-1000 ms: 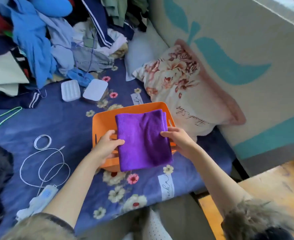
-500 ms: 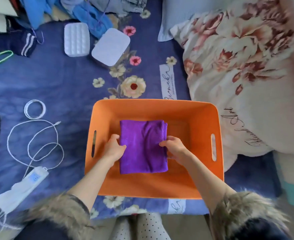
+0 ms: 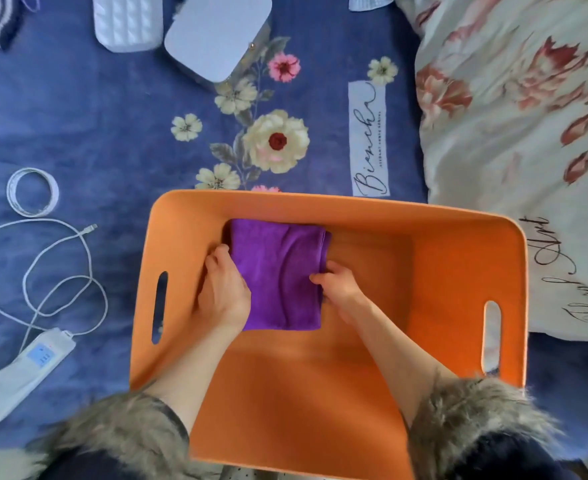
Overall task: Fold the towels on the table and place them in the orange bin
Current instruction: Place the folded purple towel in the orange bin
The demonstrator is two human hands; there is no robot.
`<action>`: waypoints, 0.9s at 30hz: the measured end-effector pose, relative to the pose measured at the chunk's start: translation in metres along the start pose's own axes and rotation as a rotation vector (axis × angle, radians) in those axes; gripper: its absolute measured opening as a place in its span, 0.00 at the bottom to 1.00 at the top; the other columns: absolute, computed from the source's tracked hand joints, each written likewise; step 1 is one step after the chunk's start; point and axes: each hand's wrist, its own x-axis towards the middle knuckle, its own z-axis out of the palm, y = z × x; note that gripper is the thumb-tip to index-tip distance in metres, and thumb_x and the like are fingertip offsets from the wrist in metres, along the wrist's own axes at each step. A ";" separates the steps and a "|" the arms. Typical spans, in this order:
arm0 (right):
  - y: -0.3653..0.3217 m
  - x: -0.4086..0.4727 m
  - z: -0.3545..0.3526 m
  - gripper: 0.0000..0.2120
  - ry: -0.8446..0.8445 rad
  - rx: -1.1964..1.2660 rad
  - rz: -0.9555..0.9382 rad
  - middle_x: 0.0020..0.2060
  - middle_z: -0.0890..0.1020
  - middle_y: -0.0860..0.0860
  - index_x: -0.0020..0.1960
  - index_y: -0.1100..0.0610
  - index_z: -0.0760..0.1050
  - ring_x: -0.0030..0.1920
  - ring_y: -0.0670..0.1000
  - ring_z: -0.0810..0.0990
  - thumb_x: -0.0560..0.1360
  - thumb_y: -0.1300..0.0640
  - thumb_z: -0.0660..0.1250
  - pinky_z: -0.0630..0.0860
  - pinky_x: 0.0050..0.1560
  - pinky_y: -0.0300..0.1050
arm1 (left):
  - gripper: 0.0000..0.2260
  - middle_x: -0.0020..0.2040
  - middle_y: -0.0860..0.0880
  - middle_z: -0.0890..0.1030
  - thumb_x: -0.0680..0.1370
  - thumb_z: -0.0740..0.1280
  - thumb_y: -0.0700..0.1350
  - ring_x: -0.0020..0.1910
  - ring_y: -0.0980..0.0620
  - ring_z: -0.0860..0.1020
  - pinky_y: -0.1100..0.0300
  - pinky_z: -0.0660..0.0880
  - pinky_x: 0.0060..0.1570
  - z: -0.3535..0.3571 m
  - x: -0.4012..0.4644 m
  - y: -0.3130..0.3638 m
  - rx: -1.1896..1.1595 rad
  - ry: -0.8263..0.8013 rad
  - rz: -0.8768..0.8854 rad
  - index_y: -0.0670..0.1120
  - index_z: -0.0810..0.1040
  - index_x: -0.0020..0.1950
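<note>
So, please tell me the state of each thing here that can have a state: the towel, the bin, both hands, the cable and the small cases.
purple towel: folded, lying flat inside the bin, far left part
orange bin: upright on the bed cover, holds one towel
left hand: grips the towel's left edge
right hand: grips the towel's right edge
white cable: loose loops, plug end free
smooth white case: closed

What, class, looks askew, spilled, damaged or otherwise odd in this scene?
Nothing stands out. The folded purple towel lies flat inside the orange bin, toward its far left corner, with the left hand and right hand at its sides. The white cable beside the bin is loosely tangled.
</note>
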 end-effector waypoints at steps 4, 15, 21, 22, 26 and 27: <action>0.007 -0.001 0.000 0.13 0.133 -0.266 -0.150 0.53 0.79 0.56 0.58 0.58 0.73 0.55 0.58 0.78 0.74 0.64 0.64 0.73 0.53 0.49 | 0.32 0.58 0.39 0.70 0.66 0.71 0.32 0.53 0.38 0.73 0.47 0.75 0.40 0.009 -0.007 -0.009 0.189 0.029 0.217 0.44 0.67 0.69; 0.026 0.002 -0.007 0.56 0.002 -1.763 -0.820 0.74 0.35 0.54 0.76 0.50 0.36 0.76 0.56 0.37 0.65 0.37 0.71 0.36 0.70 0.62 | 0.58 0.74 0.41 0.30 0.66 0.73 0.60 0.74 0.43 0.34 0.49 0.36 0.72 0.018 0.006 -0.022 0.761 -0.229 0.479 0.49 0.25 0.69; 0.020 0.021 -0.010 0.55 0.003 -1.801 -0.724 0.74 0.31 0.53 0.74 0.47 0.30 0.74 0.54 0.31 0.66 0.31 0.65 0.33 0.70 0.63 | 0.61 0.74 0.40 0.31 0.64 0.74 0.61 0.74 0.43 0.35 0.49 0.35 0.71 0.025 0.021 -0.020 0.794 -0.288 0.484 0.48 0.24 0.69; 0.020 0.020 -0.010 0.55 -0.003 -1.806 -0.724 0.74 0.31 0.53 0.74 0.47 0.31 0.74 0.54 0.31 0.66 0.32 0.65 0.32 0.70 0.63 | 0.60 0.74 0.40 0.31 0.64 0.74 0.61 0.74 0.43 0.35 0.49 0.35 0.71 0.023 0.021 -0.019 0.783 -0.306 0.492 0.48 0.26 0.71; 0.010 0.003 -0.011 0.48 -0.030 -1.685 -0.722 0.76 0.37 0.53 0.76 0.47 0.35 0.75 0.54 0.35 0.70 0.33 0.63 0.33 0.71 0.61 | 0.52 0.75 0.42 0.32 0.69 0.71 0.58 0.75 0.45 0.35 0.51 0.39 0.73 0.005 0.013 -0.018 0.634 -0.380 0.510 0.51 0.32 0.75; 0.008 -0.005 -0.012 0.46 -0.019 -1.605 -0.697 0.76 0.39 0.53 0.76 0.46 0.36 0.76 0.54 0.37 0.71 0.34 0.61 0.35 0.71 0.60 | 0.50 0.75 0.43 0.32 0.71 0.70 0.57 0.75 0.45 0.35 0.51 0.40 0.73 -0.001 0.008 -0.017 0.578 -0.393 0.513 0.52 0.34 0.75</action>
